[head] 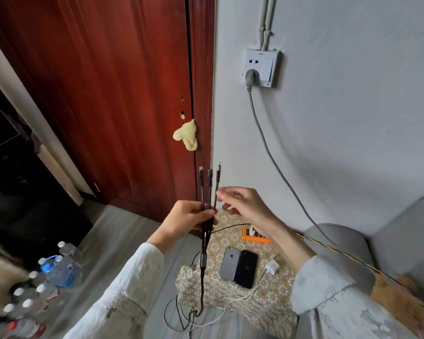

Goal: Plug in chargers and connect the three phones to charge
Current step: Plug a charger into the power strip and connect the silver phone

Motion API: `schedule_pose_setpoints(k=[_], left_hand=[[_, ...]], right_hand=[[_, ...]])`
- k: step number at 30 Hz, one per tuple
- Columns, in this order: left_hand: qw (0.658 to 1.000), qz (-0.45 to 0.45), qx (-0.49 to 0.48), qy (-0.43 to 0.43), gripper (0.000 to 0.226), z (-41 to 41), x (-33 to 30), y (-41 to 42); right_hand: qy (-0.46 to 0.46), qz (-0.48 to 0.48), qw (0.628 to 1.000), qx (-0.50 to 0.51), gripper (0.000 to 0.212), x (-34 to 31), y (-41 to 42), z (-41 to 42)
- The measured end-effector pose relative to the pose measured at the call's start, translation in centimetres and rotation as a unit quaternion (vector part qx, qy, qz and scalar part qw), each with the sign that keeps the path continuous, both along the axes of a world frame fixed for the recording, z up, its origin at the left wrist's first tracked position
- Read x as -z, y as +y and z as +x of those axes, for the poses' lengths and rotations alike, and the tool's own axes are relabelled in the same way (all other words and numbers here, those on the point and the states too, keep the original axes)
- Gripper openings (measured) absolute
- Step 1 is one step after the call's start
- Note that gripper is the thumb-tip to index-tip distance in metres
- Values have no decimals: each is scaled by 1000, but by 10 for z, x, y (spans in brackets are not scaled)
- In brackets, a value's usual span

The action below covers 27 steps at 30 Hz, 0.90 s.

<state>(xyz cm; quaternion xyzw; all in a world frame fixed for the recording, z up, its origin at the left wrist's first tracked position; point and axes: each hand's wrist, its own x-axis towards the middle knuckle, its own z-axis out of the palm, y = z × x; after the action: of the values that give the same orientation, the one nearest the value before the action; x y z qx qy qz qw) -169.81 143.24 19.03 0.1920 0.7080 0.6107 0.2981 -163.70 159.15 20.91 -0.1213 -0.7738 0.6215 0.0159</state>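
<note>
My left hand [189, 216] grips a black braided three-headed charging cable [209, 187], its three connector ends pointing up in front of the door. My right hand [240, 201] hovers just right of the rightmost connector, fingers loosely apart and holding nothing. Below, on a small table with a patterned cloth [267, 302], a grey phone [230, 264] and a black phone [246, 269] lie side by side. A white charger plug [272, 267] with a white cable lies next to them. An orange power strip [255, 237] sits at the table's far edge, partly hidden by my right wrist.
A wall socket [261, 67] holds a grey plug whose cable runs down towards a grey sofa [353, 245] on the right. A red wooden door [132, 94] stands ahead. Several water bottles [47, 277] crowd the floor on the left.
</note>
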Motion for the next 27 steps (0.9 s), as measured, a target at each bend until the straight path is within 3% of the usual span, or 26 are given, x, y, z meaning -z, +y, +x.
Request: schedule_pose_setpoints(k=[6, 10, 15, 18, 22, 27], left_hand=[[997, -17, 48, -55, 12, 11, 15, -2], [996, -5, -78, -39, 22, 9, 29, -9], [979, 68, -190, -11, 21, 8, 57, -13], [977, 12, -211, -2, 23, 9, 91, -16], [974, -75, -204, -60, 29, 15, 151, -25], [968, -131, -195, -86, 23, 4, 234, -29]], right_hand=[[13, 20, 999, 39, 29, 10, -13, -7], [-19, -34, 997, 66, 18, 26, -12, -4], [-90, -102, 989, 63, 21, 58, -17, 1], [-145, -176, 970, 86, 21, 92, -18, 4], [-210, -267, 935, 99, 9, 149, -16, 13], [-268, -265, 918, 125, 39, 238, 8, 12]])
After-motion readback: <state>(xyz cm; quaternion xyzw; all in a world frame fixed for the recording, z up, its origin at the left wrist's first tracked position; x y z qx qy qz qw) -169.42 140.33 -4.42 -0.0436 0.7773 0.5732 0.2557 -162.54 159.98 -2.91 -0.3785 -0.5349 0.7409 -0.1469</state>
